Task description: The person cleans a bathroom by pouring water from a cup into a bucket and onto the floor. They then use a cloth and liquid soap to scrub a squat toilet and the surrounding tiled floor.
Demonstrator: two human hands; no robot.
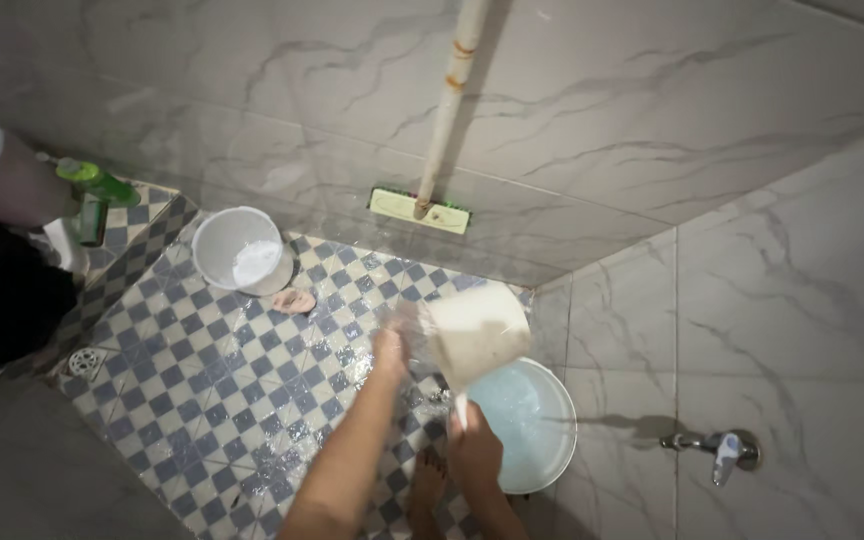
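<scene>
Right hand (474, 447): closed around the handle of a white scoop (474, 335), tipped just above the water bucket (542, 440) so water spills out.
Left hand (390, 348): blurred beside the scoop, under the pour; its opening cannot be told.
Small bucket (237, 250): well away from the water bucket, by the wall.

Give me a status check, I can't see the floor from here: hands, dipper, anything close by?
Right hand grips the dipper, tipped. Left hand under the pour, blurred. Bucket of water just beside; brush against the wall.

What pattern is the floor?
Blue-and-white checkered tiles on the floor, clearest in the head view.
</scene>
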